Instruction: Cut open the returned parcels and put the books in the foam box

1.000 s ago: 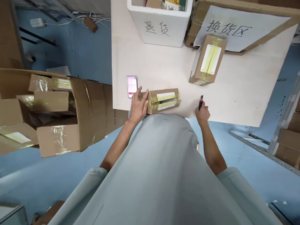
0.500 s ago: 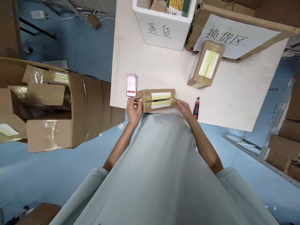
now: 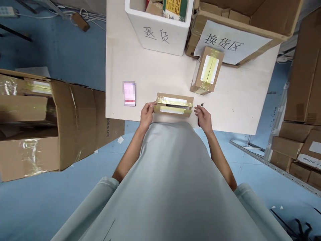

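A small cardboard box [image 3: 173,100] lies at the table's near edge, in front of my body. Its yellow-taped, labelled top is split lengthwise, and a dark gap shows between the two flaps. My left hand [image 3: 147,113] pinches the box's left end near the front flap. Just off the right end, my right hand [image 3: 203,117] has its fingers apart and holds nothing I can see. Beneath that hand lies a box cutter [image 3: 202,105], mostly covered by it. A phone [image 3: 129,94] rests to the left of the box.
A taller taped box [image 3: 207,70] stands behind on the white table [image 3: 240,100]. At the back are a white foam bin [image 3: 160,36] holding books and a large open carton [image 3: 245,28] with a paper sign. Another big carton [image 3: 80,124] of boxes is at left.
My right hand has let go of the box's right end and moved right, over the box cutter. The gap between the flaps looks wider. The view has shifted.
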`<state>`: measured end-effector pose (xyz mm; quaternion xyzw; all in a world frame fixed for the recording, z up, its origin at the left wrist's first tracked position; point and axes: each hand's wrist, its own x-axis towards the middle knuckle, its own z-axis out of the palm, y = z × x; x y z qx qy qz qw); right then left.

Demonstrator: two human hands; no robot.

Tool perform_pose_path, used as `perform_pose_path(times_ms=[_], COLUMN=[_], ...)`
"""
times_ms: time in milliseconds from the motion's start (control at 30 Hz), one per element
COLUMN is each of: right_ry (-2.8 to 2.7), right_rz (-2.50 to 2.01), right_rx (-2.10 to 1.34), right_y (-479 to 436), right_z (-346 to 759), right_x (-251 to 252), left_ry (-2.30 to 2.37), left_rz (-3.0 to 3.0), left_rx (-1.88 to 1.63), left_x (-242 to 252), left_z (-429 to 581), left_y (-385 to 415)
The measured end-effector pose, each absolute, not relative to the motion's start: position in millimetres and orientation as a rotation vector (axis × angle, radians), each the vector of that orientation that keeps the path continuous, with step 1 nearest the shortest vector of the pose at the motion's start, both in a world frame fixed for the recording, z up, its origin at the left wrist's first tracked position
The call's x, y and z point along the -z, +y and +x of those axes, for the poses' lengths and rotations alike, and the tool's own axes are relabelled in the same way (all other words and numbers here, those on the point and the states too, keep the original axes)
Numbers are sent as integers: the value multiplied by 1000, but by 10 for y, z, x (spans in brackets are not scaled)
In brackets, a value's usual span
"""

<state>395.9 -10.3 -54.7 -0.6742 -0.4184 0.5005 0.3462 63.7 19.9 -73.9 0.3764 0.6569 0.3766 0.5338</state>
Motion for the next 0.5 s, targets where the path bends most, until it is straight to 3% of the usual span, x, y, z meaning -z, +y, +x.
perform_pose_path(times_ms=[233,500], right_ry=[-1798,-2290], right_rz=[-1646,-1592], right_rx=[-1109,-963], right_y=[385,646], right_z=[4019,4026], right_x=[529,531], left_ry=[1610,1561], left_rz=[878,891], left_rx=[-732,-678], left_x=[349,459], left_z=[533,424], left_y=[48,-128])
